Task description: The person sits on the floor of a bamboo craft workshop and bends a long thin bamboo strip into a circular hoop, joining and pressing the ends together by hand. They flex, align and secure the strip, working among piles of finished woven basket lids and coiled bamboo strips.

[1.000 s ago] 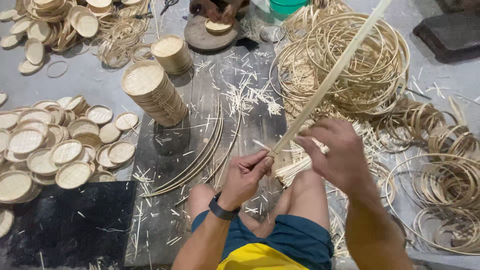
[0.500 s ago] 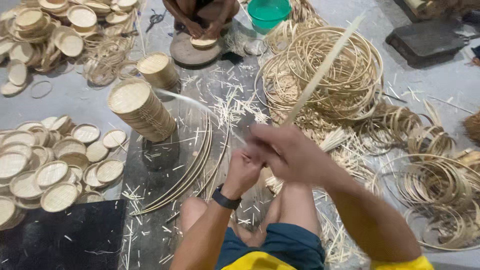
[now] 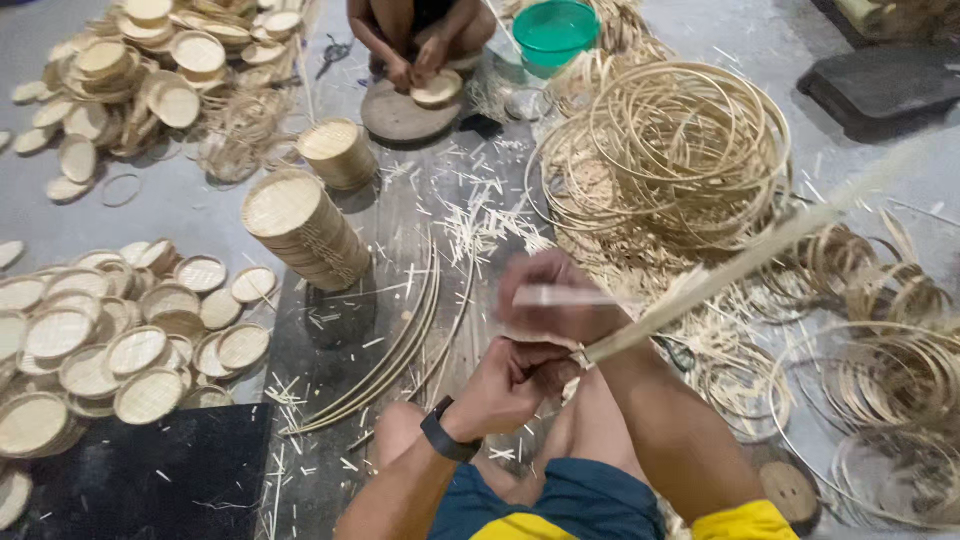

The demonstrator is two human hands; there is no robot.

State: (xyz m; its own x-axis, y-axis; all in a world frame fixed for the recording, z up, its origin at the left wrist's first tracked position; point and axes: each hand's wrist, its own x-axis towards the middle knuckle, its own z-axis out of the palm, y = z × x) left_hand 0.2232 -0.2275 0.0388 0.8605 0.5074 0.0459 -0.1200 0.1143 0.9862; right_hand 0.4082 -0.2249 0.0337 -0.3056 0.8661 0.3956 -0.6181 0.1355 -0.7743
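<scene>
Both of my hands grip one long pale bamboo strip [image 3: 760,250] that runs from my knees up to the right, blurred by motion. My left hand [image 3: 515,385], with a black watch at the wrist, is closed around the strip's near end. Just above it, my right hand [image 3: 560,300] is folded over the same strip, where the strip bends into a short flat piece across the knuckles. Curved bamboo strips [image 3: 395,350] lie on the dark floor to the left of my hands.
A pile of bamboo hoops [image 3: 670,150] lies at the right, looser hoops [image 3: 890,390] nearer. Round woven lids [image 3: 120,340] cover the left floor, with a leaning stack [image 3: 300,230] beside them. Another person's hands [image 3: 415,70] press a lid on a round board. A green basin [image 3: 555,30] stands behind.
The strip has swung down from steeply upright to a low slant toward the right. My right hand has come in over my left, and both now sit close together.
</scene>
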